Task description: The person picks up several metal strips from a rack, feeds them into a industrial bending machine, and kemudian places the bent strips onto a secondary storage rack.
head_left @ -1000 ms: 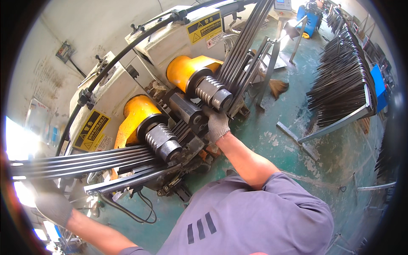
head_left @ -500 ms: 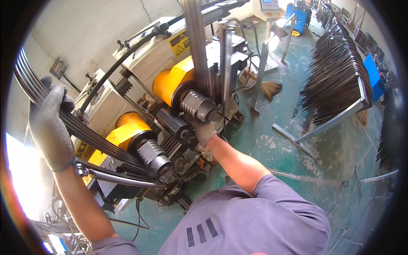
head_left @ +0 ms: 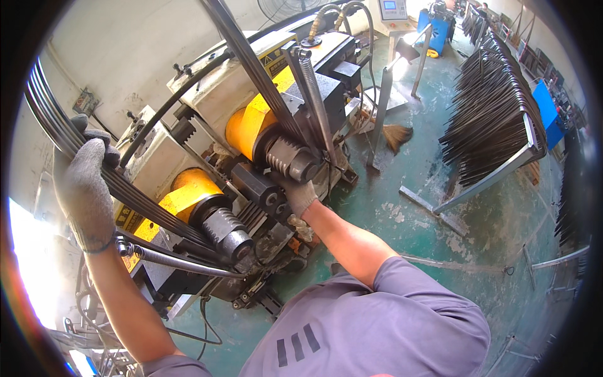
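Observation:
My left hand [head_left: 86, 191], in a grey knit glove with dark fingertips, is closed round a bundle of long, dark metal rods [head_left: 151, 212]. The bundle curves up past the hand to the upper left; its lower end meets a ridged steel roller [head_left: 227, 234] on the machine's near yellow housing [head_left: 190, 191]. My right hand [head_left: 300, 196], also gloved, reaches in beside a black block [head_left: 254, 184], under the second ridged roller [head_left: 292, 158]; its fingers are hidden. A second bundle of dark rods [head_left: 254, 69] leans up leftward from that roller, next to a coil spring [head_left: 317, 100].
A rack hung with many dark rods [head_left: 490, 113] stands at the right on a metal frame [head_left: 487, 179]. A broom head [head_left: 397, 136] rests on the green floor beyond the machine. A control box with a screen [head_left: 394, 9] is at the back. Cables hang below the machine.
The second rod bundle and the spring beside it have tipped from near upright toward the left. My left hand has shifted slightly right and down with its bundle. My right hand has stayed put.

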Demonstrator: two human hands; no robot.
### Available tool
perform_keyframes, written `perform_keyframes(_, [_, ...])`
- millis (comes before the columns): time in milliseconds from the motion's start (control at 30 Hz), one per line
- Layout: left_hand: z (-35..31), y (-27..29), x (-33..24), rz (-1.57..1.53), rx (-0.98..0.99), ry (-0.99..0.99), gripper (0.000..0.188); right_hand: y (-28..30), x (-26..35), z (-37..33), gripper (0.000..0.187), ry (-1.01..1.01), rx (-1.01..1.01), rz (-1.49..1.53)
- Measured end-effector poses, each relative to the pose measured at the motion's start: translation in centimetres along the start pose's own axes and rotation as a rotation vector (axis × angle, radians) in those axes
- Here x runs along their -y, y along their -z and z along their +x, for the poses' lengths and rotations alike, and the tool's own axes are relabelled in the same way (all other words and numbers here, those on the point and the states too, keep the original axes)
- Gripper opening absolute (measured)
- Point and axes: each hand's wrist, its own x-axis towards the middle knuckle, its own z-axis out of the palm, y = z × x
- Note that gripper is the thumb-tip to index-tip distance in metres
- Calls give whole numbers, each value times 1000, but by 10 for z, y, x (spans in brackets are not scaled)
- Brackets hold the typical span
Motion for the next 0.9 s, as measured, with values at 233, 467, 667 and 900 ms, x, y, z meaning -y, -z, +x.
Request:
perform_keyframes(233, [2,5,3,-71,35,24,33,-7,15,-8,38,-83,3,127])
perform_keyframes(467, [-5,-1,-9,58,26,-34,36,6,-15,5,39,-109,19,174])
perform_keyframes(667, [-9,2,-16,145,53,-12,42,1,-10,2,50,-120,27,52])
perform_keyframes(900, [-5,10,-11,129,110,-14,40,2,-18,6,55,-76,32,57])
